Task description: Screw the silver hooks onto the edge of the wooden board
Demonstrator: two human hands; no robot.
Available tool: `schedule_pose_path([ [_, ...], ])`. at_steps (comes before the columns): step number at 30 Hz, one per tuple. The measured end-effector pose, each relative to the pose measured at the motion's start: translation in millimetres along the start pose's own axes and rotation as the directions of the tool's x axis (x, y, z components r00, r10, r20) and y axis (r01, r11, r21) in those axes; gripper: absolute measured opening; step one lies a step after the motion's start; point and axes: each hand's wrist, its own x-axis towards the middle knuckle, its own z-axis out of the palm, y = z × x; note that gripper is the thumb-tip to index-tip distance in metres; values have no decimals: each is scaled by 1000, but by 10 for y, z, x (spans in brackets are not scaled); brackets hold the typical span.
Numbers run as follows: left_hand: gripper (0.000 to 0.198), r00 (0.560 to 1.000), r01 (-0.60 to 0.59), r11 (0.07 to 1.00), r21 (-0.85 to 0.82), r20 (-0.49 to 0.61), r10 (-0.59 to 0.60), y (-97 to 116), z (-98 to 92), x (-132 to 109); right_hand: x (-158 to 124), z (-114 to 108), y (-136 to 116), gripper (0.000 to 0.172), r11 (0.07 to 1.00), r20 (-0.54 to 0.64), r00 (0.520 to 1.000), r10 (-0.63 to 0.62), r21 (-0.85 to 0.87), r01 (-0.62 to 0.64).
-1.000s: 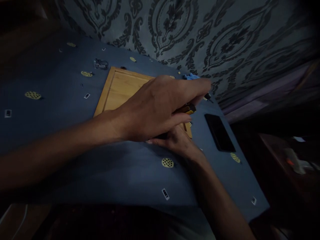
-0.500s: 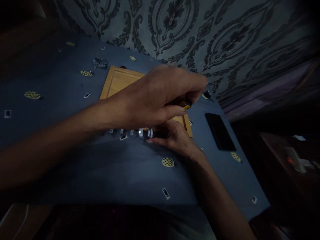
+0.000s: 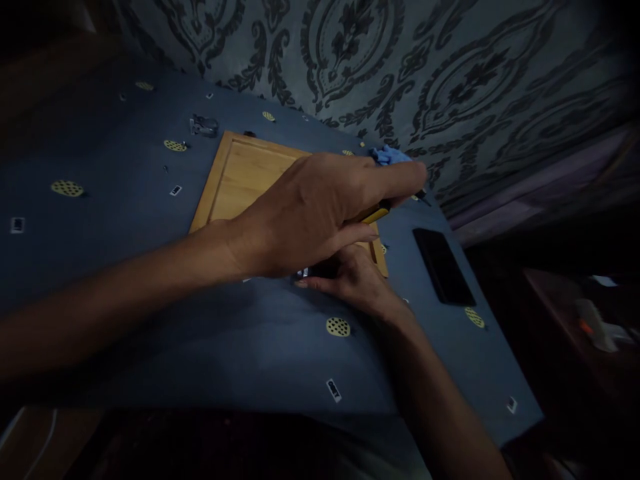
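Note:
My left hand (image 3: 320, 210) reaches across the wooden board (image 3: 245, 170), its fingers closed round a tool with a yellow-and-black handle (image 3: 376, 214). The tool's working end is hidden beneath that hand. Just below it, at the board's near edge, my right hand (image 3: 357, 277) is closed, thumb and fingers about a small shiny metal piece (image 3: 301, 273). Only one end of this piece shows, so its kind is unclear. The left hand and wrist cover much of the board's front part.
A black phone (image 3: 444, 267) lies right of the board. Behind it are a crumpled blue item (image 3: 391, 155) and a dark slim object (image 3: 424, 197). Shiny metal pieces (image 3: 204, 125) sit at the back left. The patterned wall (image 3: 350, 60) borders the blue table covering (image 3: 225, 360).
My left hand has shifted slightly right and towards me, with its wrist turned. It now hides the row of metal pieces at the board's front edge. The blue item has come into sight.

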Motion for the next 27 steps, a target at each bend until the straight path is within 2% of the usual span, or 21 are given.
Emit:
schedule_pose_path([
  [4,15,1000,25,999,21,0,-25,17,-24,3,2,-10,-18,42,999,28,999,31,38,-32],
  [12,14,995,84,994,66,57,-87,22,-57,22,-17,-12,10,45,998,7,999,54,-24,-53],
  [18,23,998,13,999,-35,68,-10,-73,-99,33,-37,26,41,46,997,-2,998,68,26,-68],
  [24,19,991,13,976,-218,131,16,-168,-144,46,-37,28,44,52,997,4,998,69,34,-70],
  [27,18,989,41,972,-232,151,-5,-145,-152,47,-32,19,47,52,997,0,997,75,34,-75],
])
